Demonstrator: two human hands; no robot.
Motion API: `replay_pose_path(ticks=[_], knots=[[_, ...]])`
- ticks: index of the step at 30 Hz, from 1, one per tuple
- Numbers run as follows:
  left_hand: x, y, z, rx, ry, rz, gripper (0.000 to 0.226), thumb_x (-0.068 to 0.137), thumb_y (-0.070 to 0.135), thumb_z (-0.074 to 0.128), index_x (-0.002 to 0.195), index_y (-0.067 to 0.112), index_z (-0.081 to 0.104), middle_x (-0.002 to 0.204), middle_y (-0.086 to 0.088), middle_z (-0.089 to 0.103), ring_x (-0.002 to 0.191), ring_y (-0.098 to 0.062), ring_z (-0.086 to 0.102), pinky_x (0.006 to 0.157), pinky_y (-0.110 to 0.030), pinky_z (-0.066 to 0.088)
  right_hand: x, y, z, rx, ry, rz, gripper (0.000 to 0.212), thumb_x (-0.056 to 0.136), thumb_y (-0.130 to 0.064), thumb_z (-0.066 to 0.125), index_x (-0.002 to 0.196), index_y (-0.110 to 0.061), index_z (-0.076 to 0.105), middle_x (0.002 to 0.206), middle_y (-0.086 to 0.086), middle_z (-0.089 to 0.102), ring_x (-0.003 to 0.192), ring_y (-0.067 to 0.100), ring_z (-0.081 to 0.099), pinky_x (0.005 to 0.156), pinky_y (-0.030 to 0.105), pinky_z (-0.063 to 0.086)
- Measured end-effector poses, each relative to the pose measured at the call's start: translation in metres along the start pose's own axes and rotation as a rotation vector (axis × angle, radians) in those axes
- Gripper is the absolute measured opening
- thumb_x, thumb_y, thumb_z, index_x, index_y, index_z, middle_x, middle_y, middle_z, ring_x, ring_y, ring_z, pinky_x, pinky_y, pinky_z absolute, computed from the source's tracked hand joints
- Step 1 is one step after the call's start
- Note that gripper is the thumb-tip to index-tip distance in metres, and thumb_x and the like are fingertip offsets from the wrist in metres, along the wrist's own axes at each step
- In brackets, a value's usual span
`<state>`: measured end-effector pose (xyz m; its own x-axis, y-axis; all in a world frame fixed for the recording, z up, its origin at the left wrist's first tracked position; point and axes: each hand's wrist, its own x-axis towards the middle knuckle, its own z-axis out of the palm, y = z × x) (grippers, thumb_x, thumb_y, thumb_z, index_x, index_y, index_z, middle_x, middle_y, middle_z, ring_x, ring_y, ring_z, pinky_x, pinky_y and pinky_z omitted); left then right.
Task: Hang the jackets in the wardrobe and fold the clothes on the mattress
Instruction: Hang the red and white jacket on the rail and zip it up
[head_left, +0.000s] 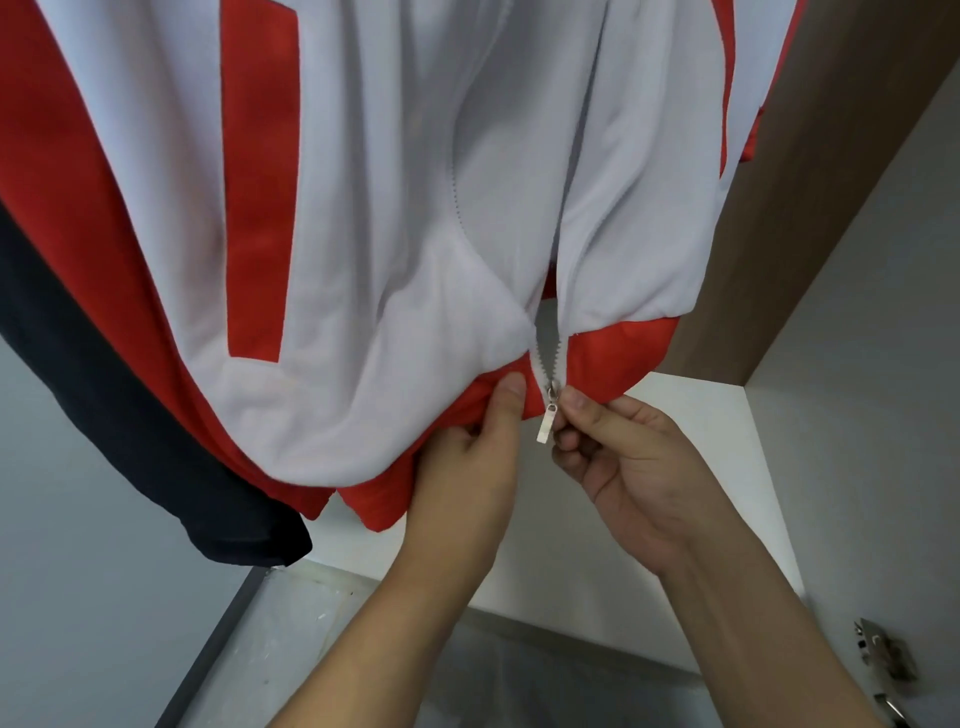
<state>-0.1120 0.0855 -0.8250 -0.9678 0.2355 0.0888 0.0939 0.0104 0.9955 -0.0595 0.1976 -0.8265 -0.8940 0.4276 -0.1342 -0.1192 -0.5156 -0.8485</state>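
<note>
Left hand (470, 441) grips jacket (363, 234) hem; right hand (623, 457) apparently pinches zipper pull (548, 423).

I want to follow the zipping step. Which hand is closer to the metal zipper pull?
Right. The right hand has its fingertips at the zipper pull; the left hand grips the jacket hem just left of it.

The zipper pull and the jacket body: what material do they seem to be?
The zipper pull looks like metal with a pale, shiny finish. The jacket looks like a smooth knit synthetic in white and red, judging by its soft folds and faint sheen; the exact fibre cannot be told.
</note>
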Motion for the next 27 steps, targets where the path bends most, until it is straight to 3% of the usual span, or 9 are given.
replay_pose_path(ticks=[2, 3, 5, 7, 8, 12, 14, 22, 27], knots=[[0.008, 0.003, -0.004, 0.061, -0.111, -0.159, 0.036, 0.090, 0.044, 0.061, 0.066, 0.018, 0.064, 0.059, 0.006, 0.065, 0.052, -0.007, 0.056, 0.057, -0.020, 0.044, 0.001, -0.006, -0.003, -0.032, 0.030, -0.015, 0.008, 0.072, -0.019, 0.072, 0.068, -0.014, 0.076, 0.069, 0.003, 0.066, 0.058, 0.008, 0.054, 0.059, 0.019, 0.051], [0.011, 0.007, -0.007, 0.121, -0.230, -0.254, 0.037, 0.092, 0.041, 0.057, 0.069, 0.013, 0.062, 0.060, 0.001, 0.065, 0.049, -0.013, 0.053, 0.055, -0.027, 0.042, 0.002, -0.008, -0.005, -0.044, 0.045, -0.022, 0.009, 0.073, -0.020, 0.072, 0.067, -0.015, 0.076, 0.070, 0.002, 0.067, 0.058, 0.008, 0.054, 0.059, 0.019, 0.050], [0.012, 0.020, -0.018, 0.255, -0.573, -0.461, 0.034, 0.096, 0.034, 0.050, 0.076, 0.008, 0.061, 0.062, -0.009, 0.068, 0.043, -0.018, 0.050, 0.047, -0.025, 0.038, 0.003, -0.012, -0.011, -0.048, 0.068, -0.030, 0.009, 0.072, -0.021, 0.072, 0.066, -0.015, 0.076, 0.070, 0.002, 0.067, 0.059, 0.008, 0.053, 0.061, 0.018, 0.049], [0.008, 0.033, -0.030, 0.336, -0.846, -0.482, 0.031, 0.093, 0.035, 0.054, 0.078, 0.010, 0.063, 0.066, -0.011, 0.070, 0.041, -0.018, 0.050, 0.041, -0.022, 0.038, 0.003, -0.014, -0.015, -0.056, 0.063, -0.037, 0.010, 0.073, -0.021, 0.071, 0.067, -0.015, 0.077, 0.071, 0.001, 0.068, 0.059, 0.008, 0.053, 0.062, 0.019, 0.048], [0.007, 0.038, -0.033, 0.342, -0.872, -0.399, 0.027, 0.088, 0.036, 0.056, 0.076, 0.013, 0.064, 0.067, -0.009, 0.071, 0.041, -0.017, 0.051, 0.040, -0.023, 0.038, 0.004, -0.015, -0.016, -0.065, 0.053, -0.042, 0.010, 0.074, -0.021, 0.071, 0.068, -0.016, 0.077, 0.071, 0.001, 0.068, 0.059, 0.007, 0.053, 0.062, 0.019, 0.048], [0.005, 0.043, -0.028, 0.577, -0.442, 0.188, 0.012, 0.087, 0.036, 0.063, 0.079, 0.027, 0.059, 0.071, 0.010, 0.067, 0.052, -0.004, 0.058, 0.050, -0.022, 0.047, 0.004, -0.019, -0.016, -0.117, 0.013, -0.048, 0.010, 0.071, -0.024, 0.071, 0.067, -0.017, 0.076, 0.071, 0.001, 0.067, 0.058, 0.008, 0.052, 0.066, 0.025, 0.044], [0.007, 0.037, -0.025, 0.773, -0.326, 0.336, 0.013, 0.086, 0.043, 0.066, 0.087, 0.033, 0.057, 0.076, 0.014, 0.063, 0.063, -0.001, 0.056, 0.059, -0.021, 0.045, 0.003, -0.019, -0.014, -0.133, -0.007, -0.040, 0.010, 0.069, -0.024, 0.072, 0.067, -0.016, 0.076, 0.070, 0.002, 0.067, 0.059, 0.009, 0.051, 0.068, 0.028, 0.041], [0.008, 0.025, -0.022, 0.852, -0.324, 0.383, 0.021, 0.079, 0.053, 0.069, 0.086, 0.035, 0.062, 0.071, 0.018, 0.062, 0.065, 0.002, 0.055, 0.061, -0.021, 0.045, -0.003, -0.019, -0.012, -0.237, -0.036, -0.057, 0.015, 0.062, -0.030, 0.075, 0.067, -0.016, 0.076, 0.068, 0.001, 0.065, 0.062, 0.011, 0.045, 0.066, 0.028, 0.037], [0.004, 0.024, -0.019, 0.830, -0.296, 0.429, 0.010, 0.085, 0.038, 0.064, 0.085, 0.029, 0.067, 0.073, 0.014, 0.065, 0.067, -0.005, 0.058, 0.065, -0.031, 0.051, -0.001, -0.018, -0.014, -0.255, -0.041, -0.066, 0.016, 0.061, -0.032, 0.075, 0.067, -0.018, 0.077, 0.066, -0.002, 0.063, 0.061, 0.010, 0.043, 0.066, 0.027, 0.036]])
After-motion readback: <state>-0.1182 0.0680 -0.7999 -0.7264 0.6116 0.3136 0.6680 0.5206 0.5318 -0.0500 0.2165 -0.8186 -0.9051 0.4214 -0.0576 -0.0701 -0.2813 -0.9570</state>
